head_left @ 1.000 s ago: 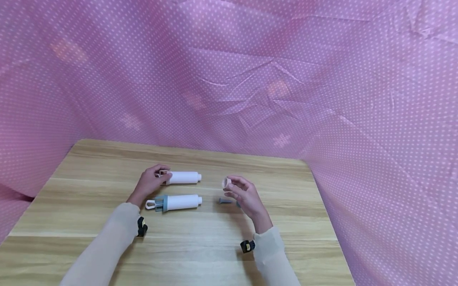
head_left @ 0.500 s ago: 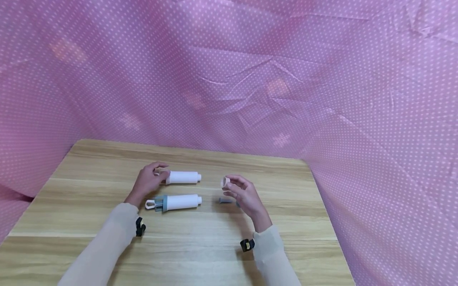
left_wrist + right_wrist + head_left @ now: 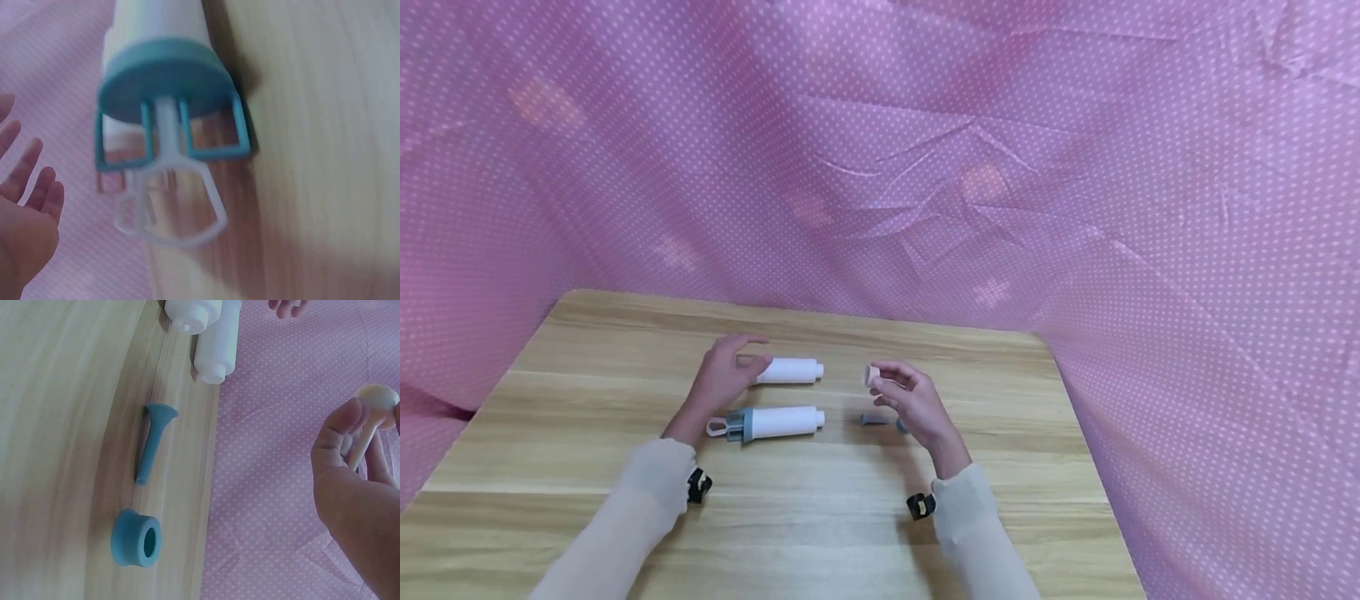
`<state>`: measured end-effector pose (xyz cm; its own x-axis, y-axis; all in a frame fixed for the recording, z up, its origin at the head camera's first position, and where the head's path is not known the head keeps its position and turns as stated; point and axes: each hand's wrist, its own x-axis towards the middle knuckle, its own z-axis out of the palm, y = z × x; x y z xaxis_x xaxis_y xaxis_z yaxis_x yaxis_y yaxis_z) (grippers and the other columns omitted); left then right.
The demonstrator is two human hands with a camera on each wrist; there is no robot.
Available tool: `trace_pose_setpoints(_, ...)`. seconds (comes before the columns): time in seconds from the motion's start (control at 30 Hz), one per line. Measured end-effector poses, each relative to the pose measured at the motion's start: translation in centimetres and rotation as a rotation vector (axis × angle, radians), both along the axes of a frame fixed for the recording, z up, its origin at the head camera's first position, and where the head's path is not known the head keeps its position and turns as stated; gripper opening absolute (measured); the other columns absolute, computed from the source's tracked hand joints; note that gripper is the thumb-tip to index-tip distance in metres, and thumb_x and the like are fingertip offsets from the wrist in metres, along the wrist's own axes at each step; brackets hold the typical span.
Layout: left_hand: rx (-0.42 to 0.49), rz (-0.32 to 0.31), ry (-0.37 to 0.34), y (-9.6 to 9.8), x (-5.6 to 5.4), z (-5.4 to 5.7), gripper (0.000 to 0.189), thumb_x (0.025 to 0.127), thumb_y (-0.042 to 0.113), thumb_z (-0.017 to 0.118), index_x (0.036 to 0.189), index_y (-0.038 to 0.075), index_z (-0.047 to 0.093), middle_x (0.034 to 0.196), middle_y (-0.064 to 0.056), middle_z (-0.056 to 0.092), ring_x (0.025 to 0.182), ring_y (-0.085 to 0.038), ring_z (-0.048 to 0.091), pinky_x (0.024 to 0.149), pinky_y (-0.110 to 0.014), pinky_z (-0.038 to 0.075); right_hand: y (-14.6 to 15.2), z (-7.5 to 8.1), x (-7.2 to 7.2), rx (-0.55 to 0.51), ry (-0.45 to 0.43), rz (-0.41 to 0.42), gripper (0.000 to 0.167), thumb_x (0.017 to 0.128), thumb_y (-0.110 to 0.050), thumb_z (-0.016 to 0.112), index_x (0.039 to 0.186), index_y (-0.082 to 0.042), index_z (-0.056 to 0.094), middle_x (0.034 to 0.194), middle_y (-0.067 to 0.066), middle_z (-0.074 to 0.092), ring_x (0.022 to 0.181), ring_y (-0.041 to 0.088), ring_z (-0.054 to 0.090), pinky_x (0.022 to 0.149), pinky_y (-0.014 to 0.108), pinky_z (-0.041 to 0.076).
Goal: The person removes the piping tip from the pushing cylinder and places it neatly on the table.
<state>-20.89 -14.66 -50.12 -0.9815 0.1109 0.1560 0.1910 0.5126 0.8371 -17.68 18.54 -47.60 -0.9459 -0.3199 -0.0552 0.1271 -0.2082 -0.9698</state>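
Note:
Two white plunger syringes lie side by side on the table. The nearer syringe [image 3: 784, 422] has a teal collar with square finger loops [image 3: 244, 131] and a white plunger ring [image 3: 215, 200]. My left hand [image 3: 724, 379] is over the handle end of the far syringe [image 3: 793, 371], hiding it in the head view. In the left wrist view its fingers are spread and hold nothing. Raised above the table, my right hand [image 3: 921, 408] pinches a small cream cup-shaped piece [image 3: 378, 395]. A thin cream stem [image 3: 364, 447] shows along its fingers in the right wrist view.
A teal flared nozzle [image 3: 153, 440] and a teal ring-shaped cap [image 3: 127, 537] lie on the wooden table [image 3: 790, 525] below my right hand. Pink dotted cloth [image 3: 880, 167] hangs around the table's far and side edges.
My left hand has shifted slightly right along the far syringe, with its fingers reaching further over the barrel. The right hand keeps its hold on the cream piece, nearly still.

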Motion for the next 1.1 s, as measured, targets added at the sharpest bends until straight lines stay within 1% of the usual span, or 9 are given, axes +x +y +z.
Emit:
trace_pose_setpoints(0.13,0.050,-0.013,-0.004,1.1,1.0,0.7,0.045,0.097,0.031,0.070,0.135,0.007,0.060,0.141,-0.021,0.052,0.120,-0.047,0.056,0.093,-0.057,0.054,-0.3,0.2,0.0,0.025,0.015,-0.001,0.029,0.100,-0.002,0.060,0.127,0.008,0.057,0.109,0.009,0.063,0.094,0.019,0.062,0.083,0.029,0.056)
trace_pose_setpoints(0.3,0.091,-0.014,0.041,3.1,2.4,1.5,0.052,0.091,0.029,0.078,0.134,0.005,0.061,0.136,-0.019,0.058,0.125,-0.044,0.053,0.101,-0.058,0.048,-0.9,0.5,-0.2,0.045,0.041,-0.010,0.031,0.101,-0.005,0.061,0.127,0.011,0.056,0.108,0.010,0.065,0.094,0.019,0.064,0.082,0.030,0.057)
trace_pose_setpoints(0.4,0.134,-0.030,0.079,4.3,3.0,1.8,0.053,0.088,0.024,0.082,0.132,0.002,0.062,0.131,-0.020,0.061,0.120,-0.042,0.057,0.099,-0.054,0.051,-1.3,0.6,-0.3,0.057,0.058,-0.012,0.033,0.101,-0.006,0.061,0.127,0.013,0.056,0.108,0.011,0.065,0.093,0.019,0.064,0.082,0.030,0.057)
trace_pose_setpoints(0.5,0.190,-0.063,0.079,5.3,3.6,2.1,0.053,0.086,0.020,0.083,0.133,0.005,0.062,0.127,-0.017,0.063,0.115,-0.040,0.061,0.095,-0.049,0.055,-1.7,0.6,-0.3,0.075,0.078,-0.014,0.034,0.102,-0.008,0.061,0.128,0.014,0.056,0.107,0.011,0.065,0.093,0.019,0.064,0.082,0.029,0.058)
trace_pose_setpoints(0.73,0.323,-0.180,0.080,7.1,4.4,2.2,0.056,0.085,0.005,0.082,0.135,0.000,0.058,0.126,-0.017,0.061,0.112,-0.037,0.062,0.092,-0.043,0.057,-2.3,0.3,0.1,0.132,0.105,0.003,0.033,0.101,-0.008,0.062,0.129,0.009,0.059,0.103,0.008,0.068,0.092,0.019,0.066,0.081,0.032,0.059)
trace_pose_setpoints(0.87,0.360,-0.191,0.083,7.8,4.6,2.2,0.055,0.084,0.000,0.081,0.133,-0.004,0.058,0.127,-0.021,0.060,0.113,-0.037,0.061,0.090,-0.039,0.058,-2.5,0.3,0.3,0.157,0.123,0.016,0.031,0.100,-0.009,0.063,0.126,0.009,0.061,0.102,0.008,0.069,0.092,0.020,0.067,0.082,0.036,0.060)
trace_pose_setpoints(0.97,0.382,-0.192,0.056,8.2,4.7,2.5,0.053,0.084,-0.005,0.079,0.132,-0.008,0.057,0.128,-0.023,0.058,0.114,-0.040,0.060,0.092,-0.039,0.057,-2.6,0.4,0.3,0.174,0.135,0.022,0.030,0.100,-0.009,0.064,0.124,0.009,0.062,0.102,0.008,0.069,0.092,0.020,0.068,0.083,0.038,0.060)
trace_pose_setpoints(1.03,0.389,-0.197,0.040,8.6,5.0,3.2,0.050,0.085,-0.008,0.077,0.131,-0.009,0.057,0.127,-0.024,0.058,0.115,-0.043,0.059,0.092,-0.038,0.057,-2.7,0.5,0.3,0.187,0.142,0.030,0.030,0.100,-0.009,0.064,0.124,0.009,0.062,0.102,0.008,0.069,0.092,0.020,0.067,0.084,0.039,0.060)
trace_pose_setpoints(1.1,0.399,-0.208,0.038,8.8,5.2,3.3,0.049,0.086,-0.007,0.076,0.131,-0.008,0.058,0.127,-0.023,0.058,0.116,-0.042,0.059,0.092,-0.036,0.057,-2.7,0.5,0.4,0.193,0.147,0.046,0.029,0.100,-0.008,0.064,0.124,0.009,0.061,0.103,0.008,0.070,0.092,0.019,0.067,0.085,0.040,0.059)
